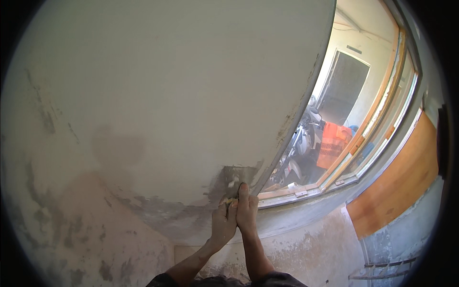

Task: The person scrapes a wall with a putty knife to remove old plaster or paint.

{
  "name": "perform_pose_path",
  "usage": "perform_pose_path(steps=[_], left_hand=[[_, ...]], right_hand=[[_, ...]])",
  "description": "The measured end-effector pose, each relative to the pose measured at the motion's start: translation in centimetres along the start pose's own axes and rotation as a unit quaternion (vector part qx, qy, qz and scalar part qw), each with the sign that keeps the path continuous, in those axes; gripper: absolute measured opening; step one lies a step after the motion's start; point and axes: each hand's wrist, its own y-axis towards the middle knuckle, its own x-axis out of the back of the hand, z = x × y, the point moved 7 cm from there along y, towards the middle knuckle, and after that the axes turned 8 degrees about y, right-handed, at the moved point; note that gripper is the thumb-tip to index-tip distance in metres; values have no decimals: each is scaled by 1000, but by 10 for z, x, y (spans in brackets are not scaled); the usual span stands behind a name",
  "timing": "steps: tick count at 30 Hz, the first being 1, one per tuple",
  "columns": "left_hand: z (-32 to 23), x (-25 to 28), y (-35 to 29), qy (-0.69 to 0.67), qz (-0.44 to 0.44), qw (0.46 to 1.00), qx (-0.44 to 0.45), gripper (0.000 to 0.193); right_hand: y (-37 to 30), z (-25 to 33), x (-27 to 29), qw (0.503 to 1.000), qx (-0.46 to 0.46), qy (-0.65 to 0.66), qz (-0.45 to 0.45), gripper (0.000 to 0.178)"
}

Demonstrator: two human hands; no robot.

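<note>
Dark sleeves (282,280) below the window frame (358,139)

Head view: left of that frame, the left hand (223,228) curls its grip around a small, mostly hidden object (230,202); beside it, the right hand (246,210) has a grip whose closure I cannot tell.

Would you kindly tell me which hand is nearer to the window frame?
Right. The right hand is just left of the window frame's lower left corner; the left hand is farther left, beyond the right hand.
</note>
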Motion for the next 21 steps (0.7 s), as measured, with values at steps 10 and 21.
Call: perform_pose_path(steps=[10, 21], left_hand=[[-7, 4, 11, 1, 9, 1000, -18, 29], [-16, 5, 3, 18, -2, 1000, 16, 29]], right_hand=[[10, 16, -4, 999, 6, -26, 25, 62], [3, -2, 4, 999, -1, -47, 6, 60]])
